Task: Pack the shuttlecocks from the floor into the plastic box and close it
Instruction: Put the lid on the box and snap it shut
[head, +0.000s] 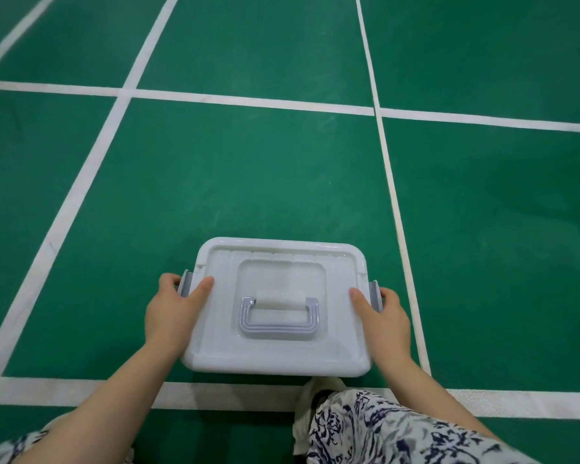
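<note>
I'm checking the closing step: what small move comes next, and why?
Probably press the left lilac clip and right lilac clip inward onto the white plastic lid: left hand and right hand each grip one, both clips seem to stand off the lid's edge, and no shuttlecocks show on the green floor.

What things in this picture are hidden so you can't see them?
1. Head view: inside the plastic box; the white lid covers it, so no telling what it holds.
2. Head view: left latch and right latch; the left hand and right hand grip them, hiding whether they are clipped.
3. Head view: the patterned clothing is cut off by the bottom edge.
</note>
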Tool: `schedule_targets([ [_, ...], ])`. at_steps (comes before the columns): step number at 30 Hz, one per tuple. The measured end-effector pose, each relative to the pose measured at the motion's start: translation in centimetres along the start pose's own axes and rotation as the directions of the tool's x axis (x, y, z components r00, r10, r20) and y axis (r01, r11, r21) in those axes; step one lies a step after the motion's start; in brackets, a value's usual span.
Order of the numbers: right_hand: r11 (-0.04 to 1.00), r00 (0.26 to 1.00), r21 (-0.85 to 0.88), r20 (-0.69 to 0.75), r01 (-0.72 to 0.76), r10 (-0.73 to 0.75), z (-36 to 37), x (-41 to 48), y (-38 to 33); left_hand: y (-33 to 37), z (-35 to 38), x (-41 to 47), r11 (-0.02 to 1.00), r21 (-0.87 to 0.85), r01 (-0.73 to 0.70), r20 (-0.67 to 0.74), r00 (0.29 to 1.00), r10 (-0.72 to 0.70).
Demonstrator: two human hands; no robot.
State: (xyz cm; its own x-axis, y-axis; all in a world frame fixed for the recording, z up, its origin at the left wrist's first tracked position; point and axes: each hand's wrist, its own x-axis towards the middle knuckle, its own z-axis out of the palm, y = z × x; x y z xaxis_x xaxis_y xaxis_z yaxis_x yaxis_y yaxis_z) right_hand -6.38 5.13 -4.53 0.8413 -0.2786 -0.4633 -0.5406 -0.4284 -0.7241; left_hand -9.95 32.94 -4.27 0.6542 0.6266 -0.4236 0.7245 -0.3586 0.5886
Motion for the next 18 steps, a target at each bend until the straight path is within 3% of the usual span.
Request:
schedule_targets([
  [7,0.991,0.994,-0.090,-0.026,0.101,-0.104,0.5,0.7,-1.3,1.0,0.5,0.1,0.989,0.088,-0.118,-0.044,0.992,0.122],
  [11,0.978,0.988,-0.139,0.005,0.153,-0.154,1.0,1.8,-2.1,1.9,1.0,1.0,0.975,0.178,-0.132,-0.057,0.988,0.144],
  [18,0.961,0.982,-0.207,0.006,0.186,-0.189,1.3,3.2,-3.2,2.4,1.3,1.5,0.971,0.191,-0.144,-0.081,0.983,0.162],
])
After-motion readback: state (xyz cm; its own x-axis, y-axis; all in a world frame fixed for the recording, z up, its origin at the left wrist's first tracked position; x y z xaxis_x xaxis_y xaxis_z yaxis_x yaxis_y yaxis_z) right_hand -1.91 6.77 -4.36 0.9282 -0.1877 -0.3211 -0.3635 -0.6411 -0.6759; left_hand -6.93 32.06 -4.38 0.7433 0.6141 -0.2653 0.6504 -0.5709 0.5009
